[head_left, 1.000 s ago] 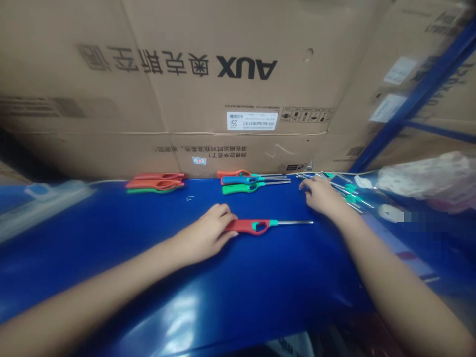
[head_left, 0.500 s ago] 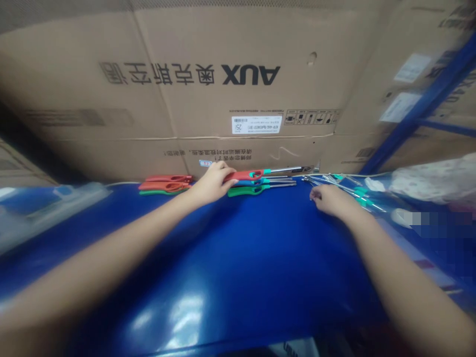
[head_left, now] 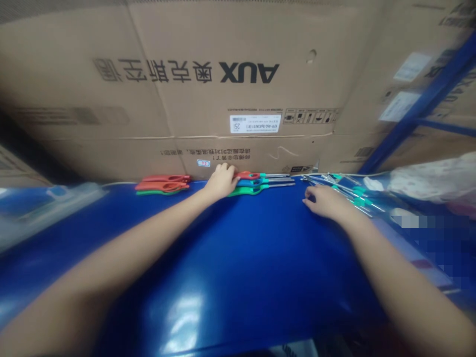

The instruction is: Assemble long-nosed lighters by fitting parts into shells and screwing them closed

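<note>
One red lighter [head_left: 248, 175] touching fingers [head_left: 231, 172] of left hand [head_left: 222, 181], atop stacked lighters [head_left: 256, 187]

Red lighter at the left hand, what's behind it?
A big cardboard box marked AUX stands right behind the red lighter. The left hand covers the lighter's handle end, and the box hides anything further back.

Slim red lighter [head_left: 248, 175] flat atop blue lighter [head_left: 254, 182] and green lighter [head_left: 246, 190], nozzle rightward.

Left hand [head_left: 222, 181] reached far forward, loosely curled, right hand [head_left: 323, 202] resting (palm down)
</note>
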{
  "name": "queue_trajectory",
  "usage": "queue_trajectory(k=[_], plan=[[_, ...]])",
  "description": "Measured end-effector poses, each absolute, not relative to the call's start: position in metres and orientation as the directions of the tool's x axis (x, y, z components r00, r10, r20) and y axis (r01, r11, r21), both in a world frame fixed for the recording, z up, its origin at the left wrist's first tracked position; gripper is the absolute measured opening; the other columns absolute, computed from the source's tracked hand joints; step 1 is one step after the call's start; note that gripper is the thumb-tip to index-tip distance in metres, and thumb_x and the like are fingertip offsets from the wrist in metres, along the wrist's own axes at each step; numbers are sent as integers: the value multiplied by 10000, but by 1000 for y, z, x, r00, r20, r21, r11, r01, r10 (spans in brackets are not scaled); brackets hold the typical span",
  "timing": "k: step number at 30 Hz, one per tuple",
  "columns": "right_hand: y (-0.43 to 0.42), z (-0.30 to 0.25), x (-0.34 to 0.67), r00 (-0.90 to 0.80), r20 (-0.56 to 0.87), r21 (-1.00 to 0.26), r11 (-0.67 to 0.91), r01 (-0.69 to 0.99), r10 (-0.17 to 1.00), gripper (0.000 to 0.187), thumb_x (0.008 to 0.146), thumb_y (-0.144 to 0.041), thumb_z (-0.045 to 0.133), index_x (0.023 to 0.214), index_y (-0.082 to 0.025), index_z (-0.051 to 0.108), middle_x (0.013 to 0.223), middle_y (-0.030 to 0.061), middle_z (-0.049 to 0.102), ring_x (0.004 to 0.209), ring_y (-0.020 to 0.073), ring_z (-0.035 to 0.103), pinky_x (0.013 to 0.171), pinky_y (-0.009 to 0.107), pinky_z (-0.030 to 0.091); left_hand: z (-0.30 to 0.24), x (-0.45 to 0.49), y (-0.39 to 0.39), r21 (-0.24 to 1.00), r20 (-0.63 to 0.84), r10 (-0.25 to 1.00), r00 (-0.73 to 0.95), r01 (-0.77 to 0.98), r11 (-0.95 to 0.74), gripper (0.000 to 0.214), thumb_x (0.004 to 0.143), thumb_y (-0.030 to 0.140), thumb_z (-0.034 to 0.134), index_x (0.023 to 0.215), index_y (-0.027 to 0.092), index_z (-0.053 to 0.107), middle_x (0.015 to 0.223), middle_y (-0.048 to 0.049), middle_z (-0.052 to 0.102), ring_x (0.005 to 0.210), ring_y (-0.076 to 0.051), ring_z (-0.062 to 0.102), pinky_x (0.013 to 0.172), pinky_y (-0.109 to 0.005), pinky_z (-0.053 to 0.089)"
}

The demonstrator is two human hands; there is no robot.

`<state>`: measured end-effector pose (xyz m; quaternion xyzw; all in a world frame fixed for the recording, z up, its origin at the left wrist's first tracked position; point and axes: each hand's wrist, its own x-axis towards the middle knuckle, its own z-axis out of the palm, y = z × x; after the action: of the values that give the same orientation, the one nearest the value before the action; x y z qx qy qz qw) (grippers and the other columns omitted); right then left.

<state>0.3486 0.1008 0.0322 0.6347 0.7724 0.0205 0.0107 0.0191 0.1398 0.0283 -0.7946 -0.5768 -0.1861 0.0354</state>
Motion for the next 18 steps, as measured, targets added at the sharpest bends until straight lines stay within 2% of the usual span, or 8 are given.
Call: queue_trajectory(k=[3,9,12,15,18], plan=[[100,31,347,-199,15,60,198,978,980,236,904,-341,558,1029,-183,680,1079,144,684,1033,316,644,854,399,483,31,18,135,161,363,899,245,934,-319,273,987,287,514,1168,132,647,1165,-162,593,1157,-314,537,982,-485,493],[97,33,340,-244,45,45,242,969,969,256,919,-340,532,1016,-169,695,1114,162,651,1084,348,603,888,451,482,35,7,114,124,414,867,278,926,-356,305,971,324,497,1201,163,616,1215,-135,566,1161,-303,504,1009,-452,452],[92,35,333,-318,57,17,317,948,946,268,938,-348,517,1020,-169,699,1116,151,649,1091,331,591,924,451,473,39,-11,101,79,409,868,282,936,-342,282,948,324,514,1169,180,613,1204,-118,581,1151,-294,515,1006,-437,447],[87,35,324,-412,66,-16,414,910,909,258,953,-356,515,1021,-184,695,1116,122,653,1093,296,585,956,427,464,45,-42,89,23,393,891,229,966,-258,283,917,344,543,1145,187,603,1198,-118,586,1137,-300,525,973,-422,461],[81,34,316,-479,70,-40,482,875,875,244,959,-363,519,1013,-200,691,1123,102,656,1091,283,581,955,421,464,51,-80,78,-41,352,927,128,992,-122,233,878,356,571,1023,179,617,1048,-125,609,1051,-322,560,901,-427,478]])
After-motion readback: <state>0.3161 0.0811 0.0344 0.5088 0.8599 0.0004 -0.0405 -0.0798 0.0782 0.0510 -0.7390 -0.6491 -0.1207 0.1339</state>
